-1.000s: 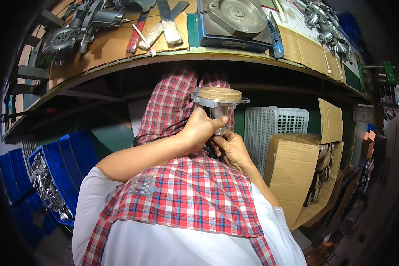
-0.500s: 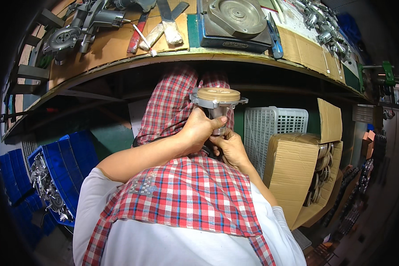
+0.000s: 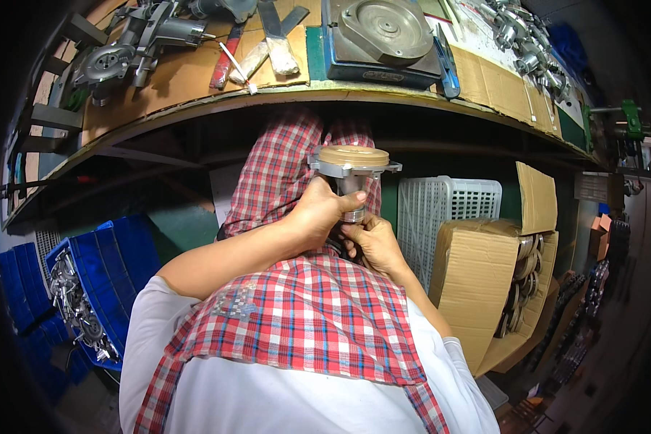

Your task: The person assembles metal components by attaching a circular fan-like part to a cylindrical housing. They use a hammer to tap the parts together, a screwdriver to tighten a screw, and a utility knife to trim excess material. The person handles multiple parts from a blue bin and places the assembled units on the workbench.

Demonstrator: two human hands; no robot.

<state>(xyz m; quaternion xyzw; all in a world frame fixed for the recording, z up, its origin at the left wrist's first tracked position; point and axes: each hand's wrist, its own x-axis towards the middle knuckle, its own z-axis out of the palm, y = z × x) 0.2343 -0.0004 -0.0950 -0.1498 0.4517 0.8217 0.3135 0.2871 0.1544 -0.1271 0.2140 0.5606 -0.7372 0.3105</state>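
Note:
Over my lap I hold a grey metal housing point(image 3: 349, 186) upright, with a flat lugged flange on top and a round stem below. A tan disc point(image 3: 353, 155) sits on its flange. My left hand point(image 3: 321, 211) is closed round the stem, its thumb laid across the front. Lower down, my right hand point(image 3: 372, 242) pinches at the stem's bottom end with thumb and fingers. Whether a small part is between those right fingertips is hidden. Both hands are below the workbench edge, close to my checked apron point(image 3: 304, 311).
The workbench point(image 3: 217, 101) ahead carries a round metal fixture point(image 3: 387, 32), blue-handled pliers point(image 3: 450, 76), flat tools with wrapped handles point(image 3: 278, 54) and metal housings point(image 3: 105, 65). Right stand a white crate point(image 3: 448, 199) and a cardboard box point(image 3: 477, 275) of round parts. Left is a blue bin point(image 3: 112, 267) of metal parts.
The housing and the tan disc have shifted very slightly left and down. Both hands keep their hold on the stem.

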